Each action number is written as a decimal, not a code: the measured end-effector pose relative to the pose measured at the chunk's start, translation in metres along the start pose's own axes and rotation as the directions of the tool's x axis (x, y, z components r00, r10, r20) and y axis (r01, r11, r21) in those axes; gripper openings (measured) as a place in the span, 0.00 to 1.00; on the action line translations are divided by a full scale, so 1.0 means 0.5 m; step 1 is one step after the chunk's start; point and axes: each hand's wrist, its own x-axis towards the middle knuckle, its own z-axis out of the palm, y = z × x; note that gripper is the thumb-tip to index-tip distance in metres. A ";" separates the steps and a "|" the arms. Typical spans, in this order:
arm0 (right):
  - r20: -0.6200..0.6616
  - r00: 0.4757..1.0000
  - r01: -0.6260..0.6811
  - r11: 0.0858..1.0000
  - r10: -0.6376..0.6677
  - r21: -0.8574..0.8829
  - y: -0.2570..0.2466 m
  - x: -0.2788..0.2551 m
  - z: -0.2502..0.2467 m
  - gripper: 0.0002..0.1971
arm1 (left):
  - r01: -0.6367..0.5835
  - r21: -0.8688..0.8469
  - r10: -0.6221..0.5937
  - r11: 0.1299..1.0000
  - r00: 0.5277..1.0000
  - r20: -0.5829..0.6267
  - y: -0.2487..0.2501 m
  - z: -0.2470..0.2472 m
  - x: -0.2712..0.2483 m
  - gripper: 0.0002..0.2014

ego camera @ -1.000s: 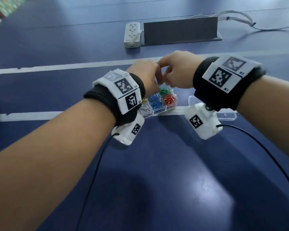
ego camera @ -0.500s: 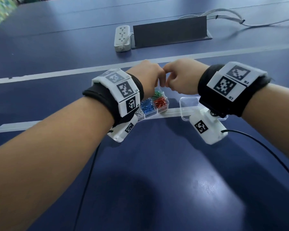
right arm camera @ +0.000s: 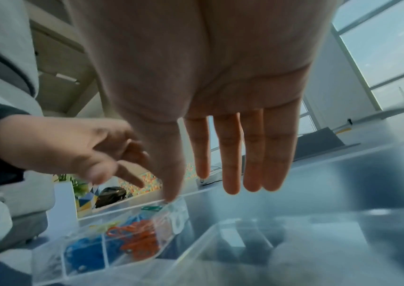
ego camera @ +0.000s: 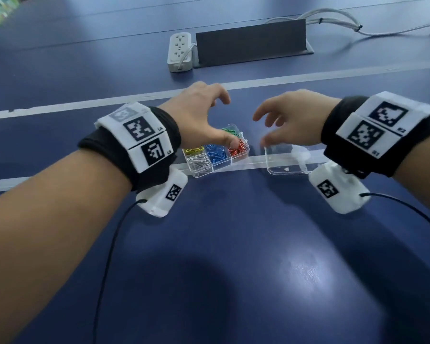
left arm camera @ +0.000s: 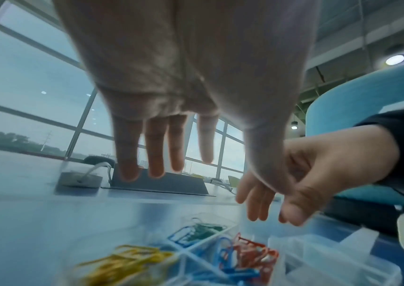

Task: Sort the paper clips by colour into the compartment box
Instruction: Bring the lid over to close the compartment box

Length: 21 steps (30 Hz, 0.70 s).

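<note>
A clear compartment box [ego camera: 201, 173] sits on the blue table, holding yellow clips [ego camera: 193, 150], silver clips [ego camera: 199, 162], blue clips [ego camera: 216, 155], red clips [ego camera: 238, 149] and green clips [ego camera: 230, 131] in separate cells. In the left wrist view one blue clip [left arm camera: 180, 235] lies on the green clips [left arm camera: 205, 230]. My left hand [ego camera: 210, 117] hovers over the box's left side, fingers spread and empty. My right hand [ego camera: 277, 117] hovers just right of the box, fingers straight [right arm camera: 230, 154], holding nothing. A second clear box [ego camera: 287, 165] lies under the right hand.
A white power strip [ego camera: 179, 51] and a dark grey raised panel [ego camera: 252, 43] stand at the back of the table, with grey cables [ego camera: 338, 17] running right. White tape lines [ego camera: 60, 106] cross the tabletop. Black wrist cables [ego camera: 109, 256] trail toward me.
Both hands, which met with fingertips pinched together above the box, have parted sideways and opened their fingers. The head view has shifted slightly.
</note>
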 end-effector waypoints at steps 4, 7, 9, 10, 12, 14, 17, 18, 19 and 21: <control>0.245 0.958 -0.073 0.951 0.150 -0.299 0.020 -0.024 -0.003 0.55 | 0.204 0.219 -0.249 0.954 0.948 0.199 -0.036 0.002 -0.043 0.57; 0.251 0.940 -0.129 0.924 0.230 -0.360 0.030 -0.034 0.006 0.50 | 0.261 0.267 -0.328 0.928 0.911 0.251 -0.052 0.019 -0.060 0.58; 0.224 0.947 -0.142 0.927 0.229 -0.346 0.029 -0.040 0.005 0.43 | 0.261 0.250 -0.320 0.932 0.917 0.236 -0.056 0.028 -0.064 0.53; 0.211 0.950 -0.149 0.930 0.228 -0.336 0.027 -0.042 0.000 0.41 | 0.256 0.241 -0.310 0.936 0.925 0.219 -0.057 0.030 -0.063 0.50; 0.171 0.960 -0.164 0.938 0.223 -0.304 0.021 -0.043 -0.011 0.40 | 0.243 0.225 -0.288 0.944 0.938 0.192 -0.060 0.034 -0.062 0.45; 0.107 0.977 -0.154 0.953 0.187 -0.263 0.007 -0.041 -0.022 0.41 | 0.228 0.209 -0.265 0.951 0.949 0.173 -0.064 0.038 -0.063 0.42; 0.051 0.994 -0.080 0.976 0.092 -0.200 -0.039 -0.034 -0.026 0.41 | 0.220 0.192 -0.251 0.956 0.955 0.157 -0.072 0.043 -0.069 0.42; 0.047 0.997 -0.051 0.979 0.061 -0.196 -0.057 -0.031 -0.023 0.42 | 0.217 0.191 -0.249 0.957 0.956 0.159 -0.075 0.044 -0.070 0.42; 0.041 0.999 -0.020 0.980 0.028 -0.200 -0.076 -0.027 -0.017 0.42 | 0.214 0.190 -0.245 0.958 0.956 0.160 -0.077 0.044 -0.071 0.42; 0.032 0.999 0.030 0.978 -0.024 -0.206 -0.107 -0.017 0.000 0.41 | 0.214 0.192 -0.246 0.958 0.957 0.157 -0.081 0.047 -0.070 0.44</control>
